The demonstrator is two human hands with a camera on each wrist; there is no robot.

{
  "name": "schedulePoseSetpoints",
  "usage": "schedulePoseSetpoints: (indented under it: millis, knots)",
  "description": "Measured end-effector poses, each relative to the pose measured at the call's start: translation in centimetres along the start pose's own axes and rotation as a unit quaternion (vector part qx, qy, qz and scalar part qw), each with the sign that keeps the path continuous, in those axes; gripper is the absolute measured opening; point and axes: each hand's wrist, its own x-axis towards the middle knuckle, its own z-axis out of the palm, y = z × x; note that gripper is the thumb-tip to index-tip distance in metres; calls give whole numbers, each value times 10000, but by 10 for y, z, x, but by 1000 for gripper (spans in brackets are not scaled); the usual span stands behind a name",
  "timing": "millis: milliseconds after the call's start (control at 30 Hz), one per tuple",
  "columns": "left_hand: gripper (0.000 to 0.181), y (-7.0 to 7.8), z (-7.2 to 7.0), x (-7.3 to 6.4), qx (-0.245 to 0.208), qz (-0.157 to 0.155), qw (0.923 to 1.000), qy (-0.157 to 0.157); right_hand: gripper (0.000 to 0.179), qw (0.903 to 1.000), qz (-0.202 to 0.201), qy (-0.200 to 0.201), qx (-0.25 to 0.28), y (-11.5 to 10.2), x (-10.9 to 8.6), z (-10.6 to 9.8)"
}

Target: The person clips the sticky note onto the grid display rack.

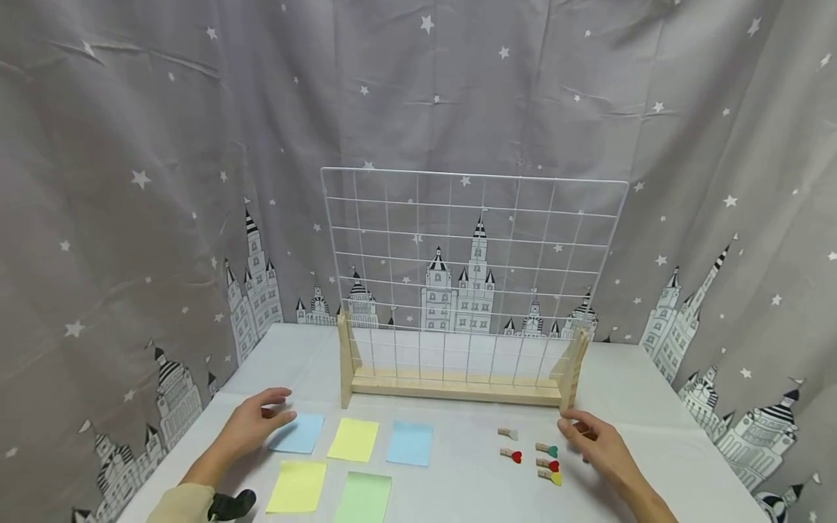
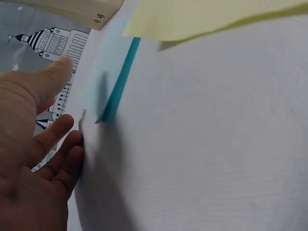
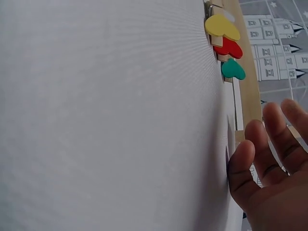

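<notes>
Head view: my left hand (image 1: pixel 251 421) half-open, fingers loosely bent, holding nothing; blue note (image 1: pixel 304 436) just at its 3 o'clock, then upper yellow note (image 1: pixel 353 439) and second blue note (image 1: pixel 410 443) further along 3. Lower yellow note (image 1: pixel 296 487) at 5, green note (image 1: pixel 362 499) at 4. Right hand (image 1: pixel 598 444) also half-open, nothing held; heart clips (image 1: pixel 548 464) at 8–9 o'clock, wire rack (image 1: pixel 458 390) at 10–11.

Texts, labels, brands, numbers, signs: none legible; sticky notes (image 1: pixel 353 440), clips (image 1: pixel 547 465) and printed curtain (image 1: pixel 392 131) are showing no readable lettering.
</notes>
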Motion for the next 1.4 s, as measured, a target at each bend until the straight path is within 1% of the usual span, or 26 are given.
schedulePoseSetpoints:
  millis: [133, 267, 400, 467, 567, 767, 967, 1067, 1133, 1267, 1400]
  knots:
    - [56, -1, 2, 5, -6, -119, 9997, 223, 54, 9999, -104, 60, -23, 2, 1, -2]
    - [55, -5, 4, 9, 17, -221, 9989, 404, 50, 9996, -206, 128, -165, 5, 4, -3]
    - [54, -7, 5, 12, 12, -367, 9983, 456, 42, 9981, -384, 309, -375, 8, 6, -4]
    - [54, -7, 4, 13, 33, -378, 9982, 461, 39, 9972, -458, 401, -442, 10, 7, -4]
    - [53, -6, 5, 14, 88, -339, 9982, 497, 37, 9965, -556, 479, -408, 12, 9, -3]
    - [53, -7, 10, 12, 220, -364, 9976, 537, 35, 9964, -692, 351, -340, 13, 10, 5]
    - [46, -10, 13, 7, 330, -411, 9968, 593, 31, 9941, -963, 217, -444, 14, 10, 15]
    - [43, -9, 14, 6, 296, -406, 9968, 628, 27, 9940, -895, 222, -589, 15, 9, 18]
    - [41, -7, 15, 7, 236, -464, 9967, 630, 23, 9937, -831, 236, -709, 16, 7, 19]
    - [33, -5, 20, 7, 163, -614, 9959, 651, 20, 9924, -877, 224, -834, 20, 6, 19]
    - [25, -2, 25, 8, 164, -655, 9954, 682, 19, 9913, -859, 219, -968, 23, 5, 18]
